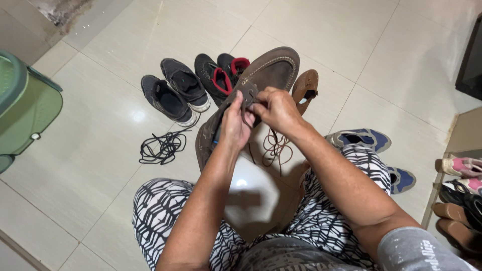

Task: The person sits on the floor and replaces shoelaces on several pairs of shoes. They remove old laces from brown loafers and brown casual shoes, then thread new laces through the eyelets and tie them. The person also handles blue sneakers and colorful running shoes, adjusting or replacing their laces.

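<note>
Both hands meet over a brown suede shoe [271, 70] held above the tiled floor [115, 150]: the left hand [236, 125] clamps its side, wrist bent upward, while the right hand [276, 108] pinches the brown lace [275, 148] at the eyelets. Beyond it lie dark sneakers [175, 93] and a loose black lace [160, 146].

head view | looks steeply down from above | near the hands [256, 118] | tiled floor [100, 165] beyond
</note>
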